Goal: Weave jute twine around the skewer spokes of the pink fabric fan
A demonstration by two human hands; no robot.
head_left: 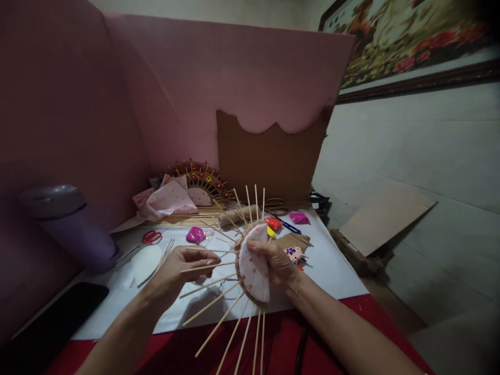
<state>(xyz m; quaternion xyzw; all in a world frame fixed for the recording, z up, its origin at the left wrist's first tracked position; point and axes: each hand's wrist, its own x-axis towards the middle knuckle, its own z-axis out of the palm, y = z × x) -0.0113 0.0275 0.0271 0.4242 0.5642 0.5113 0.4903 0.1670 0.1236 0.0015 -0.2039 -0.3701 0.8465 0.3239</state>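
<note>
My right hand grips a round craft piece covered in white cloth with small pink flowers, held upright above the table. Several thin wooden sticks fan out from its rim in all directions. My left hand sits just left of it, fingers curled and pinching one of the sticks near its outer end. A strand of jute twine runs round the disc's edge.
On the white sheet lie red-handled scissors, pink packets, a blue pen, a twine roll, pink cloth and a finished stick fan. A purple bottle and black phone are at left. Brown cardboard stands behind.
</note>
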